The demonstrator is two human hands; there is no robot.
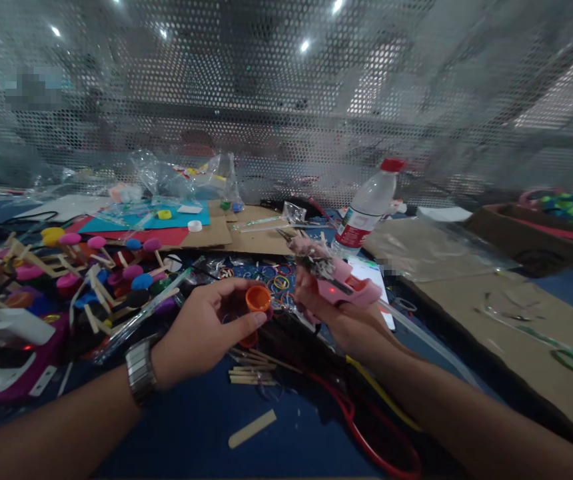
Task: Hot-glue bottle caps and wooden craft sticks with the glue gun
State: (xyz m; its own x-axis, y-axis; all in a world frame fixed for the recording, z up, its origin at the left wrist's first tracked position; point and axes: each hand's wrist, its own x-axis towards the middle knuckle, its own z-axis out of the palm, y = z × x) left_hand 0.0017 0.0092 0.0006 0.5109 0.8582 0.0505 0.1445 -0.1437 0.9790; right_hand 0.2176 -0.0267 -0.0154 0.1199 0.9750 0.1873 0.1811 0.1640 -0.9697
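Note:
My left hand [216,323], with a metal watch [140,368] on its wrist, pinches a small orange bottle cap [258,298] whose hollow side faces up toward me. Another orange piece shows partly below that cap. In my right hand [324,310] is a pink hot glue gun [346,283], its nozzle pointing up and to the left, with grey fluffy residue around the front. A clear glue stick trails out of its rear. Under both hands lie a dark tool with red handles [346,407], several wooden sticks [251,375] and coloured rubber bands [280,283].
At left is a pile of coloured caps and sticks [116,280] beside a purple device [31,360]. A water bottle [359,220] leans behind the glue gun. Cardboard [531,333] and a cardboard box [526,240] lie right. A perforated metal screen [266,100] stands behind.

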